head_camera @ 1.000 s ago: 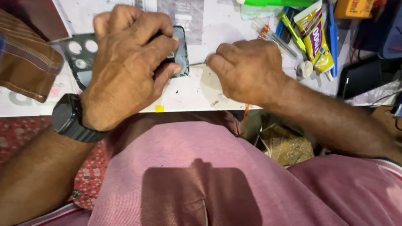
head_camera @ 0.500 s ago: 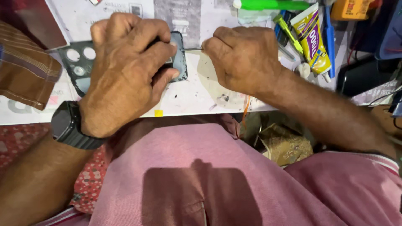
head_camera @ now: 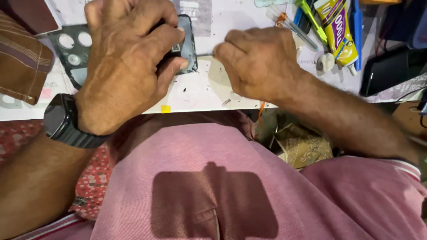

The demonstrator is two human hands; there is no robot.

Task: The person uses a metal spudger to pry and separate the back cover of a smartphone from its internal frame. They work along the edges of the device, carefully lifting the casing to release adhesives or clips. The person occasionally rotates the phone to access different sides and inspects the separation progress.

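My left hand point(head_camera: 126, 66) grips a dark phone body point(head_camera: 189, 44) and presses it onto the white worktop point(head_camera: 200, 95). Only the phone's right edge shows past my fingers. My right hand point(head_camera: 255, 62) is closed around a thin metal tool point(head_camera: 204, 55) whose tip touches the phone's right edge. A black watch point(head_camera: 66, 122) sits on my left wrist. A dark back cover with round camera holes point(head_camera: 69, 44) lies just left of my left hand.
A yellow glue tube point(head_camera: 340, 33), a clear syringe-like tube point(head_camera: 291, 24), green and blue tools point(head_camera: 356, 22) and a black box point(head_camera: 387, 71) lie at the right. A brown striped cloth point(head_camera: 22, 62) lies at the left. My pink shirt point(head_camera: 200, 178) fills the foreground.
My right hand has shifted up and left, bringing the tool tip against the phone's edge. My left hand keeps its grip on the phone.
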